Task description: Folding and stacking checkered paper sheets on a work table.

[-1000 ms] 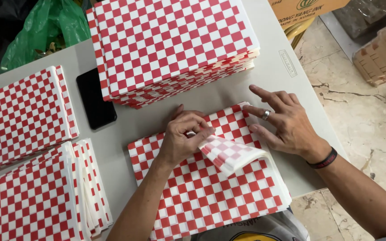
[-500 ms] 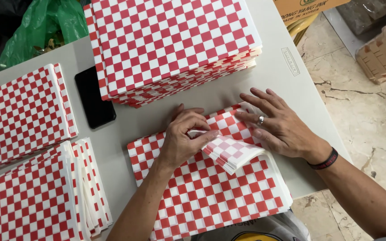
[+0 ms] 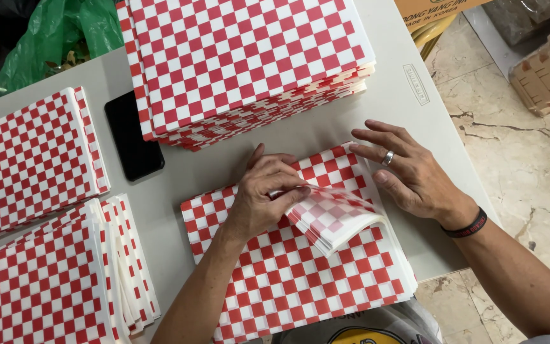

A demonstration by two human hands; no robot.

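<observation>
- While the folded-back corner [image 3: 332,220] of checkered sheets is held up, a slip is judged likely: the sheets look thin and slick, so several could be lifted together instead of one, or the curl could spring flat if the grip is eased.
- left hand [image 3: 265,197]: fingers curled, tips pressed onto the upper edge of the lifted corner, thumb hidden under the paper; whether a sheet is pinched cannot be told for sure.
- right hand [image 3: 408,172]: spread flat, fingers apart, laid on the far right corner of the near stack [image 3: 294,280] and partly on the tabletop [image 3: 402,95]; nothing is gripped. A ring and a dark wristband are worn.
- The near stack is placed at the tabletop's front edge, directly under both hands; its near right corner lies close to that edge, so a sideways push is judged enough to fan the pile or send sheets off onto the floor [image 3: 498,127].
- The curled corner is located between the two hands, touching the left fingertips, just beside the right palm.
- A tall stack [image 3: 243,57] is seen beyond the hands, apart from them; a black phone [image 3: 132,137] lies beside it.
- Two more stacks [image 3: 30,159] are seen at the left, well apart.
</observation>
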